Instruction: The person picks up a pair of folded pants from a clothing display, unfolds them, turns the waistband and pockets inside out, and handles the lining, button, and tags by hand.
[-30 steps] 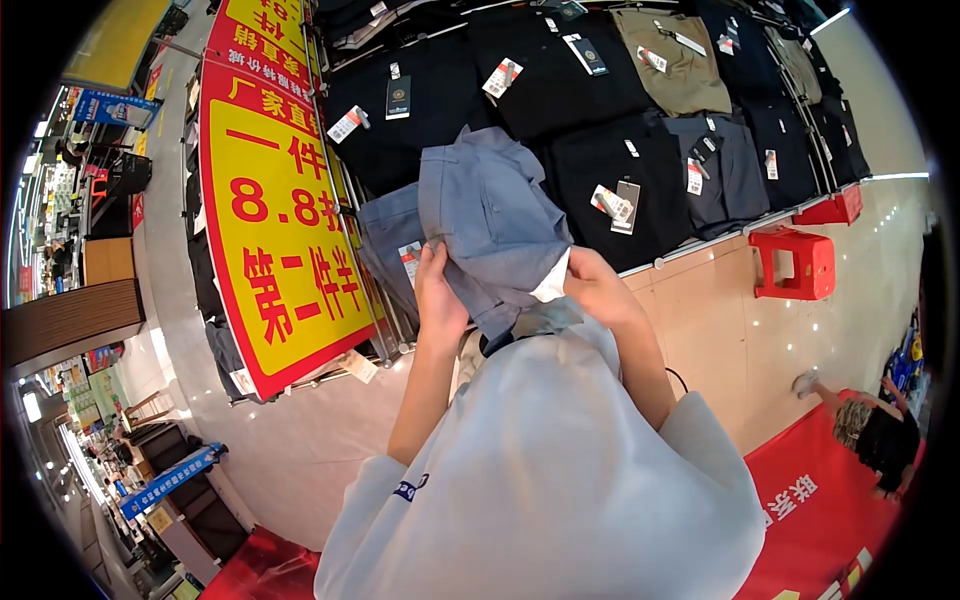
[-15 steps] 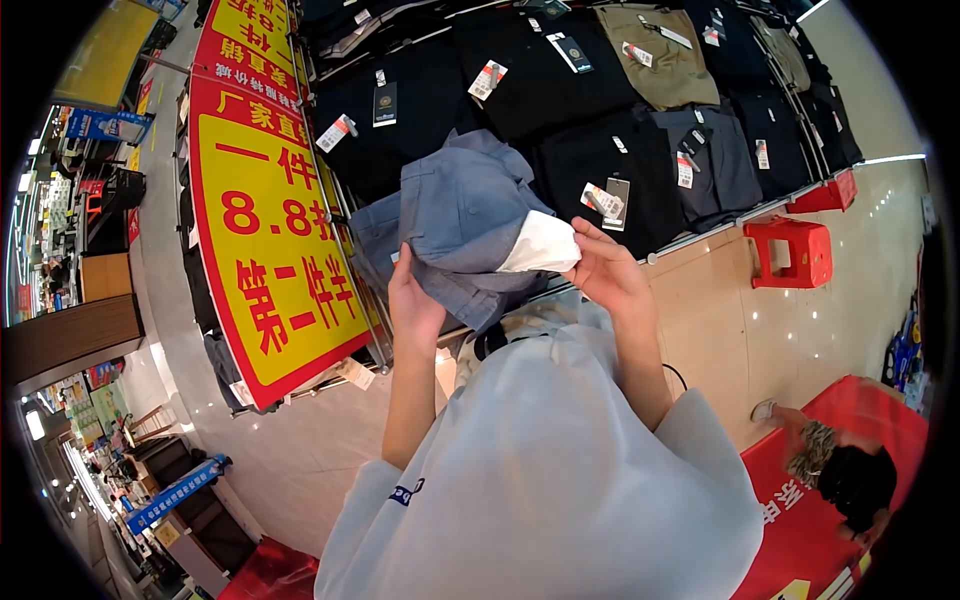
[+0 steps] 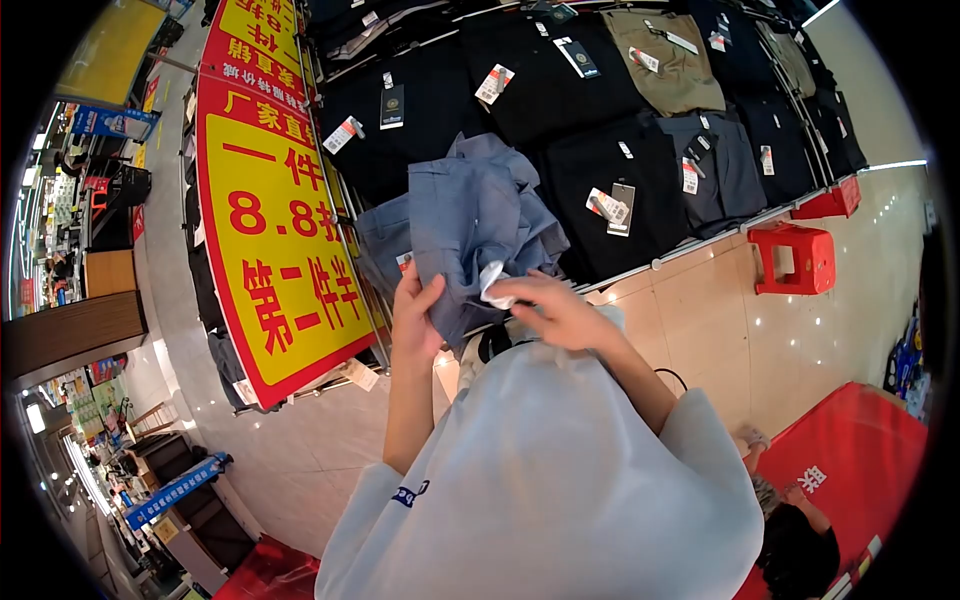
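Note:
A pair of blue-grey trousers (image 3: 478,205) lies bunched in front of me at the near edge of the rack. My left hand (image 3: 415,312) grips their left edge, thumb on top of the cloth. A small bit of white pocket lining (image 3: 492,284) sticks out of the trousers. At that lining are the fingertips of my right hand (image 3: 562,312), pinched against it; its thumb side is partly hidden.
Folded dark trousers with tags (image 3: 590,165) cover the rack beyond. A red and yellow sign (image 3: 280,240) stands along its left side. To the right are a red stool (image 3: 792,258) and, lower down, a person in dark clothing (image 3: 800,550) by a red surface.
My right hand has moved left and inward with the white lining, and much less of the lining shows. My left hand keeps hold of the trousers. The person at lower right has shifted.

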Demonstrator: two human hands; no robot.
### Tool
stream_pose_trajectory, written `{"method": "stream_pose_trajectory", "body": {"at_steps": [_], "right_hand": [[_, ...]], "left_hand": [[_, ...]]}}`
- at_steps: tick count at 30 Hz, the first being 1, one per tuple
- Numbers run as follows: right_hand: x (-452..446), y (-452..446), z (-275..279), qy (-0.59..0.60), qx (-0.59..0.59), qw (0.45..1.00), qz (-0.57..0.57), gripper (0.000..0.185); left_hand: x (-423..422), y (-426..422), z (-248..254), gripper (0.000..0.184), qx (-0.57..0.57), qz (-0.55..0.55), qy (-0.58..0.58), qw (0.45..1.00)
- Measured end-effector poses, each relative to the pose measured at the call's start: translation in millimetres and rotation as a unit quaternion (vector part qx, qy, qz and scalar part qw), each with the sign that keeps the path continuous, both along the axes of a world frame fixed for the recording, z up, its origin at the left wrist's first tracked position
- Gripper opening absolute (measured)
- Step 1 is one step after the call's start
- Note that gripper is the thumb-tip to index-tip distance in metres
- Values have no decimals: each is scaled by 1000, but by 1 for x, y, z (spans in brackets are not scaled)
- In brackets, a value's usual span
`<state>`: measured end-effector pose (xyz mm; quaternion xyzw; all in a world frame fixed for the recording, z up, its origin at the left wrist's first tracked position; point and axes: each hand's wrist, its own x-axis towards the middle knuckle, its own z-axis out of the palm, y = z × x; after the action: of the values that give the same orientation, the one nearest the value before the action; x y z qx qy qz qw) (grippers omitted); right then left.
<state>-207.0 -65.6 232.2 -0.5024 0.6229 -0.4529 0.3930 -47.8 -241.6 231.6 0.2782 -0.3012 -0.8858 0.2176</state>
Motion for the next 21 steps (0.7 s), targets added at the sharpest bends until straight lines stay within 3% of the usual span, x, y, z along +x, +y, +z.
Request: {"method": "stream_pose_trajectory", "body": {"at_steps": [3,6,11,13,17,20,21], "right_hand": [[19,-16,-7,115,45,991,60,36],[30,-20,-25,140,-45,989,5,33],[16,-10,-30,-8,1,996,84,25],[13,-6,-24,-94,39,989,111,28],[21,-2,-53,-93,-25,975,200,32],[18,-4,-28,-116,27,965,233,34],[16,-7,-21,-111,-19,971,212,40]], "left_hand": [[2,12,11,51,-98,-65,-31,993],[1,27,28,51,-145,-152,-47,977],[-6,41,50,53,-238,-308,-58,919],[-14,49,51,53,-243,-328,-48,912],[-23,57,47,53,-247,-337,-42,907],[-19,51,43,51,-217,-292,-64,929],[-17,46,41,51,-204,-277,-69,937]]}}
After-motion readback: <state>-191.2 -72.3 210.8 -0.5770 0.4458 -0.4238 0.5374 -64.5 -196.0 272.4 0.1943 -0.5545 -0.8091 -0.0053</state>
